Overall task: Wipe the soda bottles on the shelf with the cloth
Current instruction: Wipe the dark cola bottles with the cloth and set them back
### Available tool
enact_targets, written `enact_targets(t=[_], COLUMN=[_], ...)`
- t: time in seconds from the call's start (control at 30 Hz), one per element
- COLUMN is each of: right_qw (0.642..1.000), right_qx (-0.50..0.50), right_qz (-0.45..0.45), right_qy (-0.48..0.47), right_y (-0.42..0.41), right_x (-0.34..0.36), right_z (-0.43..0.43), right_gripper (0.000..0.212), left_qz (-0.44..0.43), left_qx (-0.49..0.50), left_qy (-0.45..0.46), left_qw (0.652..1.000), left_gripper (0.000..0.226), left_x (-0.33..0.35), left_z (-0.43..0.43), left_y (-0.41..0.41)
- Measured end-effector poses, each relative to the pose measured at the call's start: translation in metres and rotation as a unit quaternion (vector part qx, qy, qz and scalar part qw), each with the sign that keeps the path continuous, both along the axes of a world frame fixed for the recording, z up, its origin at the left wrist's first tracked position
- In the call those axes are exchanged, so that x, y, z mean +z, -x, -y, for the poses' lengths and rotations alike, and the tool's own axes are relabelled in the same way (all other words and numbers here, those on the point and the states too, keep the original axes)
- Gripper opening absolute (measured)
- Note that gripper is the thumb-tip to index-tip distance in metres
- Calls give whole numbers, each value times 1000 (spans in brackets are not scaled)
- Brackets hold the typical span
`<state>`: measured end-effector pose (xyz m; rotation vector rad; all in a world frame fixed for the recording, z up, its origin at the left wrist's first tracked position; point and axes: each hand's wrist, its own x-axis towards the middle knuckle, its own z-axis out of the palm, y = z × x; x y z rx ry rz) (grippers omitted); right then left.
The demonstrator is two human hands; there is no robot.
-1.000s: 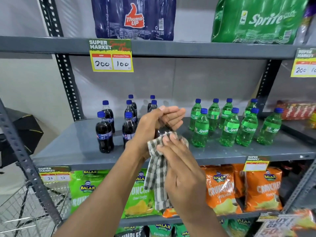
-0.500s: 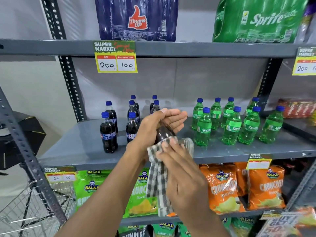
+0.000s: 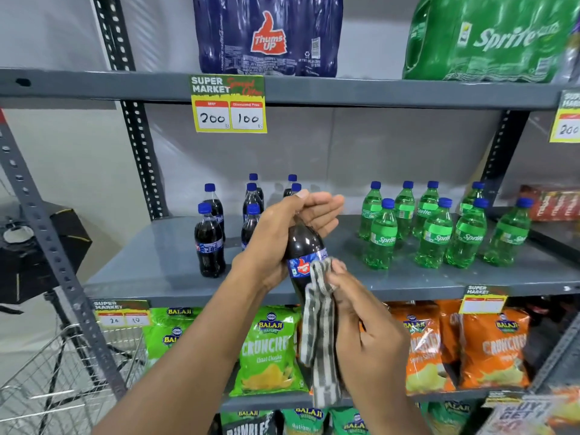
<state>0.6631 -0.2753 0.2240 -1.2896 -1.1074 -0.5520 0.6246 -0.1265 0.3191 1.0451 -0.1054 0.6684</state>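
My left hand [image 3: 282, 233] grips the top of a dark Thums Up cola bottle [image 3: 303, 251], held in the air in front of the grey middle shelf [image 3: 163, 265]; its cap is hidden under my palm. My right hand [image 3: 364, 328] presses a grey-and-white checked cloth [image 3: 320, 334] against the bottle's lower half, and the cloth's tail hangs down. Several more cola bottles [image 3: 208, 243] stand on the shelf's left side. Several green Sprite bottles [image 3: 434, 237] with blue caps stand on the right.
Shrink-wrapped Thums Up [image 3: 270, 32] and Sprite [image 3: 489, 36] packs sit on the top shelf. Green and orange chip bags [image 3: 270, 350] fill the shelf below. A wire shopping cart [image 3: 56, 384] stands at the lower left beside a slanted shelf post [image 3: 47, 233].
The cloth and my right hand have slid down the bottle, uncovering its shoulder and label. The view has drifted slightly right.
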Motion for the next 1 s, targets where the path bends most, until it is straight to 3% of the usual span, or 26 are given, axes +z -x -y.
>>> enact_targets(t=[0.13,0.3,1.0], right_qw=[999,990,987], right_qx=[-3,-38,-35], right_qz=[32,124,140], right_qy=[19,46,71], right_y=[7,5,3], right_x=[-15,16,24], right_z=[5,-14,-21], right_gripper=[31,32,37], left_qz=[-2,-25,-3], left_qx=[8,11,58], left_qy=[13,1,6], left_qw=[1000,1000,998], left_gripper=[39,39,35], left_x=[-2,-6,11], left_z=[-6,3,-23], left_y=[7,1,3])
